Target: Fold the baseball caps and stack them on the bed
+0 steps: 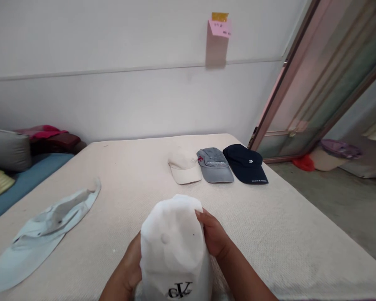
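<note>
A white cap [175, 238] with black letters on its front is held up at the bottom centre, crown toward the camera. My left hand [132, 261] grips its left side, the fingertips hidden behind the fabric. On the right side, my right hand [213, 234] pinches the cap's edge between thumb and fingers. Farther back, a cream cap [184, 166], a grey cap [215, 165] and a navy cap [246, 163] lie side by side. A pale blue cap [50, 228] rests on its side at the left, its inside showing.
The caps lie on a cream cloth-covered surface [128, 167]. A grey cushion [8, 148] and red fabric are at the far left. Behind stands a white wall [138, 104] with a pink note [219, 28]. A sliding door [319, 83] is at the right.
</note>
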### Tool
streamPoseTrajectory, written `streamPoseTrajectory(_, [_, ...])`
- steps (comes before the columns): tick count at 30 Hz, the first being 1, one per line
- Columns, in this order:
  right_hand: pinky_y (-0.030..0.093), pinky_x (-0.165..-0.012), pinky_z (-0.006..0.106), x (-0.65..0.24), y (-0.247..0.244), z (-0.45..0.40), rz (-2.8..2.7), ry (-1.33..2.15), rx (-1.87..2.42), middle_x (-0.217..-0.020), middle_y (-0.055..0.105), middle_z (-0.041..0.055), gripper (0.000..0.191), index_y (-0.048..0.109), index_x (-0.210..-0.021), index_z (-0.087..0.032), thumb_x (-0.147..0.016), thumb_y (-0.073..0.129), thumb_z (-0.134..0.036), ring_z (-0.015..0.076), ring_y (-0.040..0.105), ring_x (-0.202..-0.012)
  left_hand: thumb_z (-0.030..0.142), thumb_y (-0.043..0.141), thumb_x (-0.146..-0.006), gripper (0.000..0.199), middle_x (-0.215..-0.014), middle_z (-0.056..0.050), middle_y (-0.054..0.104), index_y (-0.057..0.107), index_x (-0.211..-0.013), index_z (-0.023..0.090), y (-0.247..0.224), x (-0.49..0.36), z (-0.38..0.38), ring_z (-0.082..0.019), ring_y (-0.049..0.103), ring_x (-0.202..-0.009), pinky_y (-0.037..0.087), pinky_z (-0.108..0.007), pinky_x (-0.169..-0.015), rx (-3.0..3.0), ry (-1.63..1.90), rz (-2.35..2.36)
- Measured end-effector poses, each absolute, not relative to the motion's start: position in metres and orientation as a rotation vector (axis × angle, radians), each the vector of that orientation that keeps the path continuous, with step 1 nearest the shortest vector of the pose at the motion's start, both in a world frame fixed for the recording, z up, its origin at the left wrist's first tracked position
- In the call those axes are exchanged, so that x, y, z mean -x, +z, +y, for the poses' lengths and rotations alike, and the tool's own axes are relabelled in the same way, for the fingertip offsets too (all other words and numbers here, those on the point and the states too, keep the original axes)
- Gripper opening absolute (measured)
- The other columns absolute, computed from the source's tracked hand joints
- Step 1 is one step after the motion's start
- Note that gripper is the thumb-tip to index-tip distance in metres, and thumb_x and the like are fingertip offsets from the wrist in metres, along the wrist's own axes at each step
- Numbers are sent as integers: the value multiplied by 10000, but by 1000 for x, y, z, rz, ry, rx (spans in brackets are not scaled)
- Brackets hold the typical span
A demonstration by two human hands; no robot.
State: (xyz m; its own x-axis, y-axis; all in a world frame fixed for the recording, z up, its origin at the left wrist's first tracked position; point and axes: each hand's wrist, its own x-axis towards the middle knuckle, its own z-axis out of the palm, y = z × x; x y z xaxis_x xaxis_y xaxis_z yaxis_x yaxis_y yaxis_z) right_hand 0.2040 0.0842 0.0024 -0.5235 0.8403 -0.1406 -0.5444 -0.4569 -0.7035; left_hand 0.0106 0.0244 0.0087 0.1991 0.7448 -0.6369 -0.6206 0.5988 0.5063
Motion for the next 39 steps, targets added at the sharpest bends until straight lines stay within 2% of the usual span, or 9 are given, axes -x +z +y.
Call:
streamPoseTrajectory(5, [467,-698,316,-212,5,85,-775,2049,607,-906,667,82,407,585,-1109,-176,-728,591,-318,199,613,-749,327,697,-656,290,-686,-94,719,712,-898,168,14,-20,19,-294,674,-687,517,-367,-567,-232,961,980])
streamPoseTrajectory(8, [452,-684,305,-214,11,85,-857,2029,661,-908,654,71,404,587,-1095,-177,-723,577,-334,188,588,-730,224,718,-642,222,-696,-74,718,712,-856,163,13,-16,23,-234,664,-630,507,-303,-560,-319,1077,952])
streamPoseTrajectory(11, [431,-656,280,-217,14,86,-940,1956,754,-857,635,63,336,606,-1001,-156,-762,538,-382,166,549,-696,169,724,-639,222,-721,-45,719,697,-860,168,10,-7,30,-171,652,-603,503,-247,-580,-348,1234,924])
streamPoseTrajectory(16, [351,-543,224,-226,4,94,-1100,1851,1024,-685,559,5,203,591,-800,-155,-755,573,-352,114,466,-589,155,718,-648,316,-872,-52,724,660,-958,178,12,-2,37,-178,674,-710,522,-251,-660,-353,1411,949])
streamPoseTrajectory(21, [342,-554,235,-225,-3,96,-1157,1770,1099,-729,584,9,188,599,-768,-167,-763,559,-351,123,491,-622,167,701,-655,440,-916,-64,722,625,-1087,187,13,-8,37,-213,680,-772,533,-284,-694,-331,1435,926])
streamPoseTrajectory(26, [362,-568,251,-221,-4,94,-1163,1732,1087,-728,595,10,199,595,-744,-175,-772,538,-363,131,500,-623,241,683,-698,343,-832,-63,730,643,-1032,173,11,-11,36,-219,682,-730,531,-283,-641,-288,1382,997])
streamPoseTrajectory(30, [407,-622,273,-217,-9,98,-1155,1655,1151,-786,627,42,206,606,-794,-166,-772,544,-362,163,550,-699,225,723,-670,322,-793,-24,728,644,-980,190,7,-11,38,-169,667,-642,515,-244,-584,-321,1446,1075])
streamPoseTrajectory(34, [440,-742,322,-217,-3,100,-1145,1358,1225,-897,638,82,296,603,-974,-155,-799,515,-376,204,578,-831,277,728,-665,340,-785,-48,724,654,-974,156,6,-15,41,-178,662,-639,499,-237,-563,-425,1436,1093])
streamPoseTrajectory(39, [347,-961,404,-221,27,78,-1575,861,848,-1171,551,88,293,569,-1108,-211,-839,481,-286,244,476,-1116,320,692,-697,383,-823,-68,722,647,-1037,149,6,-20,42,-190,653,-618,481,-248,-537,-526,1357,1051])
